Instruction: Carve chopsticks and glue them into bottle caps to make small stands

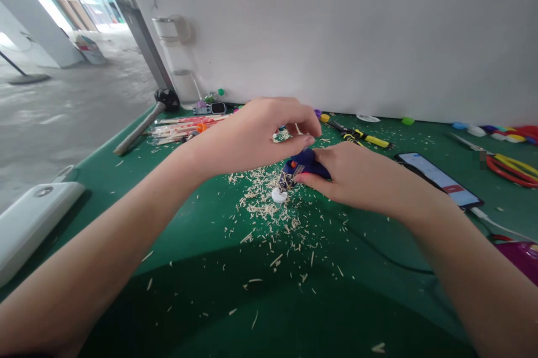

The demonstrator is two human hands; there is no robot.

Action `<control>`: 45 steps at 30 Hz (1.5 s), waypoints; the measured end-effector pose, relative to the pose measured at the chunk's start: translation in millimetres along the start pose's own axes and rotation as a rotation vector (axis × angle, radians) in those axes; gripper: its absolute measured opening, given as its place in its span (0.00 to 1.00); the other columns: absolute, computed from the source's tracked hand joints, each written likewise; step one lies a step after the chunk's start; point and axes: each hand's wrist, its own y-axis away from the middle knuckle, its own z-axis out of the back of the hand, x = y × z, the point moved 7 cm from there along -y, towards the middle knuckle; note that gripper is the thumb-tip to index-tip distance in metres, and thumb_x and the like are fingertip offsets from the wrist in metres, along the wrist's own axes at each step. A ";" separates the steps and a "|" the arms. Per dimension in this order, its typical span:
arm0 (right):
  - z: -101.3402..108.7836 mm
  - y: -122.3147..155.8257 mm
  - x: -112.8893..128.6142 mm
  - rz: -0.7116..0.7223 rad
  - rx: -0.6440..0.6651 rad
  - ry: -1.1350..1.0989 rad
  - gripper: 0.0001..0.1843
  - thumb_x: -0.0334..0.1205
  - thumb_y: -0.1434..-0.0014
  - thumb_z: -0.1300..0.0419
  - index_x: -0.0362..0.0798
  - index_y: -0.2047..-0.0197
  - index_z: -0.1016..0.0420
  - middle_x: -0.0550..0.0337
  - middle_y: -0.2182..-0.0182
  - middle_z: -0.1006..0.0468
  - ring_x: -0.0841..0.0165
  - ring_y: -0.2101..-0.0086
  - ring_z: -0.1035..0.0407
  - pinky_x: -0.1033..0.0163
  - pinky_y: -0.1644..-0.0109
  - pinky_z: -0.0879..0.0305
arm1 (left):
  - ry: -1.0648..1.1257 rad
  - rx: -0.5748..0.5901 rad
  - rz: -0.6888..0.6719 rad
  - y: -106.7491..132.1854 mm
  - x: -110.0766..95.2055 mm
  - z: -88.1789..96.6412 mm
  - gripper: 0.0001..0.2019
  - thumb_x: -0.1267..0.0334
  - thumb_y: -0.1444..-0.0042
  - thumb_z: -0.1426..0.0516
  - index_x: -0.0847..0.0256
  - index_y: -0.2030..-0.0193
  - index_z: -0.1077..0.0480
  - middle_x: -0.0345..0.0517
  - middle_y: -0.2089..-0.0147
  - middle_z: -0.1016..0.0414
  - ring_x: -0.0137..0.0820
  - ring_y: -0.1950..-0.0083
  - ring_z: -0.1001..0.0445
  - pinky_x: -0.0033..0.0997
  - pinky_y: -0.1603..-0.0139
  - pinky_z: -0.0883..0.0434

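My right hand (347,176) is wrapped round a blue hot glue gun (300,164), which has an orange part and a small label. Its nozzle end points down at a round white cap (279,195) on the green table, and wood shavings (263,209) surround the cap and partly cover that end. Above and behind the glue gun hovers my left hand (275,128). Its fingers are bent, with a gap between them and the thumb, and nothing shows in it. The thumb tip looks close to the top of the gun; whether it touches, I cannot tell.
A hammer (145,125), wrapped sticks (180,128) and a smartwatch (217,108) lie at the back left. Yellow-and-black pliers (367,136), a lit phone (441,179) and scissors (510,164) are on the right. A white box-shaped device (37,229) sits at the left edge.
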 end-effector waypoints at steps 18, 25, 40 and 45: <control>-2.5 -1.5 -2.2 -0.012 0.012 0.003 0.29 0.62 0.39 0.57 0.46 0.62 0.28 0.53 0.75 0.28 0.67 0.78 0.39 0.59 0.74 0.47 | 0.022 0.051 0.054 1.3 3.1 -2.5 0.11 0.61 0.40 0.48 0.55 0.54 0.27 0.41 0.56 0.23 0.34 0.53 0.25 0.33 0.55 0.31; -3.3 -2.6 -2.3 -0.030 0.051 -0.013 0.30 0.63 0.39 0.57 0.46 0.62 0.27 0.53 0.76 0.28 0.67 0.80 0.40 0.58 0.73 0.48 | 0.013 0.063 0.057 1.4 3.4 -1.1 0.12 0.61 0.40 0.48 0.54 0.54 0.27 0.41 0.56 0.22 0.34 0.54 0.25 0.31 0.56 0.31; 4.8 -10.3 7.5 0.005 0.084 -0.008 0.23 0.57 0.39 0.52 0.47 0.65 0.28 0.57 0.79 0.30 0.71 0.81 0.42 0.59 0.72 0.50 | -0.054 0.049 0.062 4.6 3.3 7.8 0.13 0.59 0.39 0.50 0.57 0.57 0.26 0.43 0.59 0.23 0.30 0.59 0.27 0.28 0.60 0.34; 3.4 -10.2 5.2 0.010 0.089 -0.033 0.22 0.57 0.39 0.52 0.48 0.65 0.28 0.58 0.78 0.29 0.71 0.81 0.41 0.59 0.72 0.50 | -0.050 0.056 0.067 4.0 5.4 3.8 0.12 0.60 0.40 0.50 0.56 0.56 0.27 0.42 0.58 0.24 0.31 0.57 0.26 0.29 0.58 0.33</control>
